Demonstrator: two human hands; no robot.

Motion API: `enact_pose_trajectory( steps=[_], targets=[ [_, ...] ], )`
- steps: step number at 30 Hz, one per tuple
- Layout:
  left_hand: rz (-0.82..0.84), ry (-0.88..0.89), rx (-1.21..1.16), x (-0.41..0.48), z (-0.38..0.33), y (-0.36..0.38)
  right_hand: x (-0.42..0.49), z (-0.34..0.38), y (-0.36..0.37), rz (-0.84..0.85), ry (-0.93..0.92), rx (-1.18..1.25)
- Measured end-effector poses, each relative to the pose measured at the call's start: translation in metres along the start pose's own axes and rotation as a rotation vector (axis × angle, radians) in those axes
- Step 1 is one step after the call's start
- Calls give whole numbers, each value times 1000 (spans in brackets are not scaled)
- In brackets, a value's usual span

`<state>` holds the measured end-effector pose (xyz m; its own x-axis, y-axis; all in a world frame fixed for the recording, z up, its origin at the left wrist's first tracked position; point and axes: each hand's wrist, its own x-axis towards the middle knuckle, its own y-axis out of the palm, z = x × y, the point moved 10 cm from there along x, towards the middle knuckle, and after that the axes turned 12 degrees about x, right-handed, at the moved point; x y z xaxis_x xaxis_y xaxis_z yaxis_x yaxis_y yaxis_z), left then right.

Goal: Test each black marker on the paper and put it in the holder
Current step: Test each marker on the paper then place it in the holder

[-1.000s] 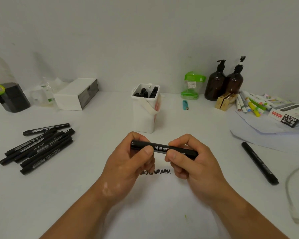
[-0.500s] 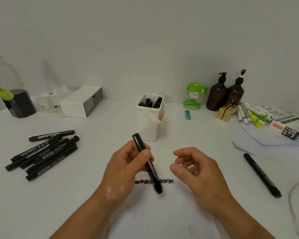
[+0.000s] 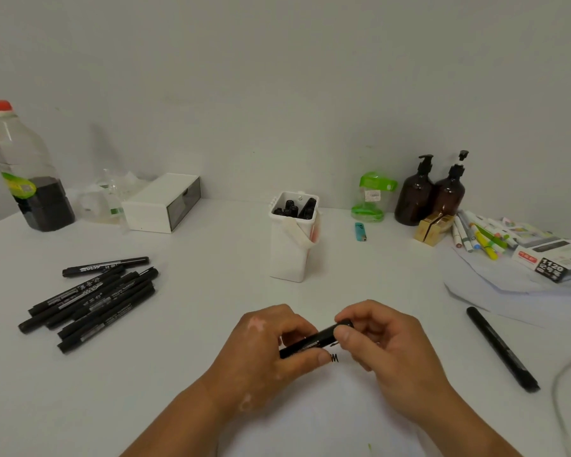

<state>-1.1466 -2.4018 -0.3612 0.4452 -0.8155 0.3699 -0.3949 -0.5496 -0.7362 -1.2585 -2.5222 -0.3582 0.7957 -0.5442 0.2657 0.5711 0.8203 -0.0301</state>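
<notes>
A plain pale wall (image 3: 277, 77) stands behind a white tabletop (image 3: 195, 341). At the far-left corner stands a bottle (image 3: 23, 179) with dark liquid, and a white box (image 3: 160, 202) lies along the back edge. Nearer the left edge lies a pile of markers (image 3: 93, 301). The holder (image 3: 290, 249) stands at the tabletop's middle with several black markers in it. Near the front edge, the left hand (image 3: 264, 354) grips the barrel of a marker (image 3: 314, 341), and the right hand (image 3: 386, 347) pinches its right end; it is held tilted just above the paper (image 3: 310, 423), over a scribble (image 3: 334, 357). Along the back edge to the right are a green jar (image 3: 371, 197), a lighter (image 3: 360, 231) and two pump bottles (image 3: 416, 192). Coloured pens (image 3: 482, 239) lie at the far-right corner, a lone marker (image 3: 501, 349) lies nearer the right edge, and a cable (image 3: 567, 390) lies at that edge.
</notes>
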Motion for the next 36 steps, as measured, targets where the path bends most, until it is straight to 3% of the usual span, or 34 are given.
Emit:
enact_pose_trajectory(
  steps=[4,8,12,15,19,23,32,36],
  targets=[
    [44,-118,-148,3,19,-9,10,18,-27,-97,-48,86],
    [-98,-258,-236,4,43,-29,34,52,-52,-216,-143,84],
    [-181,-359,-235,1,59,-33,83,108,-62,-333,-300,-50],
    [-200,-360,-213,1,59,-33,126,142,-54,-375,-400,-287],
    [-209,-346,-157,2,59,-31,178,158,-21,-324,-451,-581],
    [-211,-319,-106,3,57,-31,223,137,8,-230,-384,-792],
    [-233,-279,-54,6,59,-32,266,67,55,-39,-187,-1030],
    [-244,-270,-48,7,59,-34,273,56,60,-45,-137,-1098]
  ],
)
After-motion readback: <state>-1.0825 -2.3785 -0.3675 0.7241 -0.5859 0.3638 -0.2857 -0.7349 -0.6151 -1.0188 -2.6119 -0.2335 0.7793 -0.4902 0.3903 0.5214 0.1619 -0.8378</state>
